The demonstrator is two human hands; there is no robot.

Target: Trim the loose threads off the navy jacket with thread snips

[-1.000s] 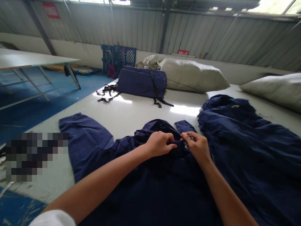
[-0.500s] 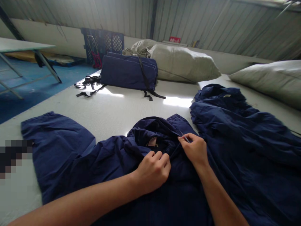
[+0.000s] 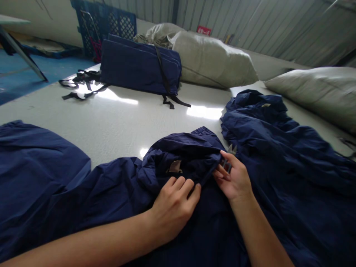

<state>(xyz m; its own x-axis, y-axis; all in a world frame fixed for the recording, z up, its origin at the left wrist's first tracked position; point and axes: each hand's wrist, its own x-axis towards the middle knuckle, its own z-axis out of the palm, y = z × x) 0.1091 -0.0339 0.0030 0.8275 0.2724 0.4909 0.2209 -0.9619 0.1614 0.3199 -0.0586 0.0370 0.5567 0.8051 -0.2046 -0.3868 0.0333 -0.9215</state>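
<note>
Fingers (image 3: pixel 185 187) of your left hand (image 3: pixel 172 212) lie spread, pressing down on the navy jacket (image 3: pixel 182 146) just below its collar, near the tan neck label (image 3: pixel 174 167). The jacket sprawls across the near edge of the white table (image 3: pixel 119 126). Fingers (image 3: pixel 222 172) of your right hand (image 3: pixel 235 178) pinch small metal snips (image 3: pixel 229 157) beside the collar's right edge. To the right, a second navy garment (image 3: pixel 278 148) lies heaped. Farther off, from left to right, sit a blue plastic crate (image 3: pixel 122 26), a folded navy stack (image 3: pixel 139 66) bound with black straps (image 3: pixel 80 83), and pale sacks (image 3: pixel 214 57).
</note>
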